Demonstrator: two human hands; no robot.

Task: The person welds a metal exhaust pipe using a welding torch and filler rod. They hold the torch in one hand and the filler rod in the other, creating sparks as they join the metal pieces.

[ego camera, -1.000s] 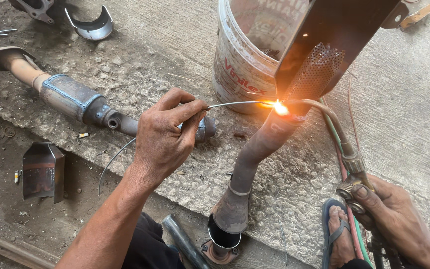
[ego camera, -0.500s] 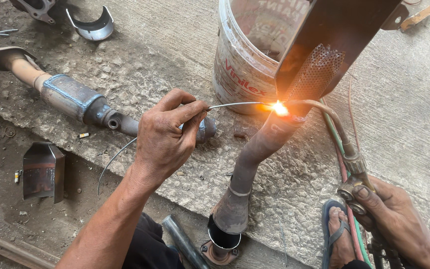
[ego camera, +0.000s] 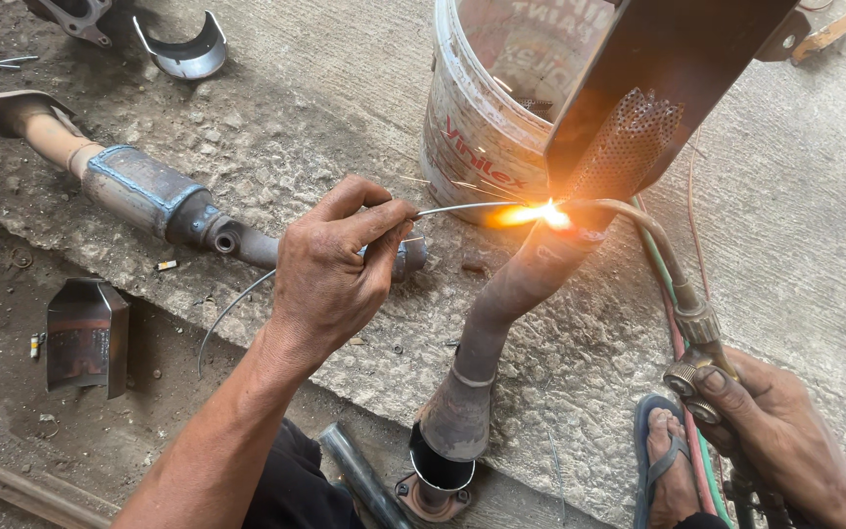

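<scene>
My left hand (ego camera: 330, 269) pinches a thin metal filler rod (ego camera: 462, 208) whose tip reaches a bright orange flame (ego camera: 533, 214). The flame sits on the joint where a rusty bent exhaust pipe (ego camera: 487, 333) meets a dark muffler box with a perforated mesh section (ego camera: 629, 147). My right hand (ego camera: 775, 431) at the lower right grips a gas torch (ego camera: 692, 333) by its brass valves; its curved nozzle arcs up to the flame. Coloured hoses run down past my sandalled foot (ego camera: 666, 465).
A white plastic bucket (ego camera: 487, 118) stands just behind the flame. Another exhaust pipe with a resonator (ego camera: 144, 191) lies on the concrete slab to the left. A bent metal bracket (ego camera: 85, 333) rests on the dirt below, a curved clamp piece (ego camera: 188, 54) at top left.
</scene>
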